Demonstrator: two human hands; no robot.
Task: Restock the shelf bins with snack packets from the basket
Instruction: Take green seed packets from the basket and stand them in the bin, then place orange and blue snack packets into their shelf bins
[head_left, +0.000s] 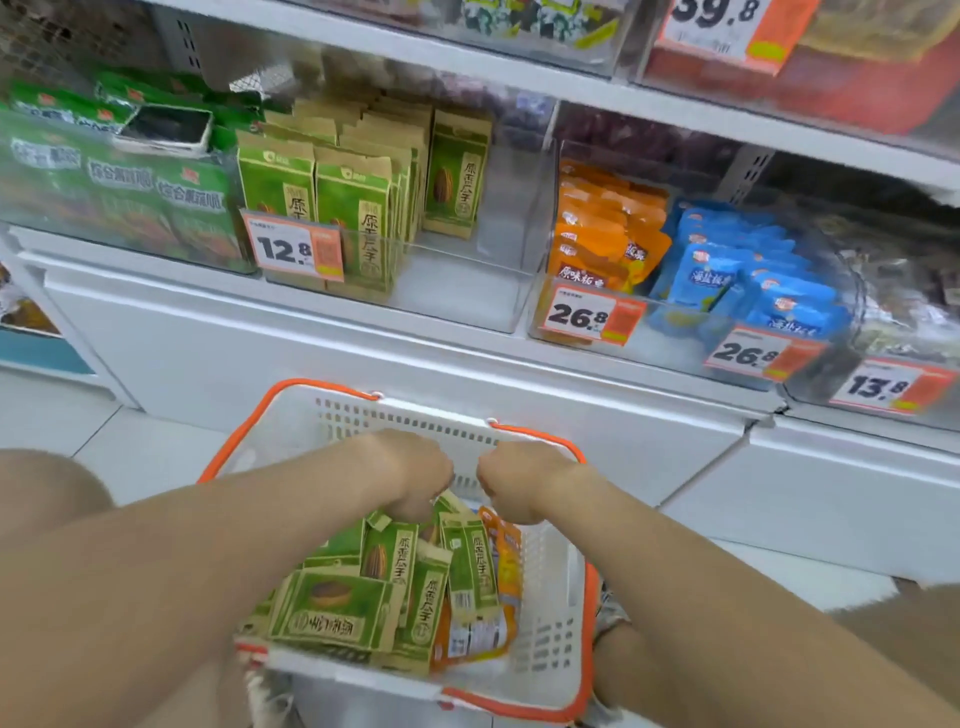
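A white perforated plastic basket with orange handles (550, 613) is seen nearest the camera, on the floor before the shelving. Inside it, a heap of green and kraft-brown paper snack packets (384, 582) is piled toward the left, and a few orange foil packets (506, 566) are wedged against their right side. Both bare forearms are reached down into the basket. The left hand (415, 480) is bent at the wrist, with its fingers curled down among the tops of the green packets; whether one is actually gripped cannot be told, as the fingertips are hidden. The right hand (511, 486) is held just beside it, knuckles up and fingers folded under; what, if anything, is grasped cannot be told either.

Behind the basket a white cabinet front (311, 332) is seen, and above it a row of clear plastic shelf bins (519, 234). The middle bin is part filled with upright green and kraft packets of the same kind (363, 208), its right portion left bare, and an orange price tag reading 12.8 (293, 250) is fixed to its front. To the left, larger green bags (119, 182) are stocked. To the right, orange packets (602, 234) and blue packets (743, 270) are binned behind tags reading 26.8.
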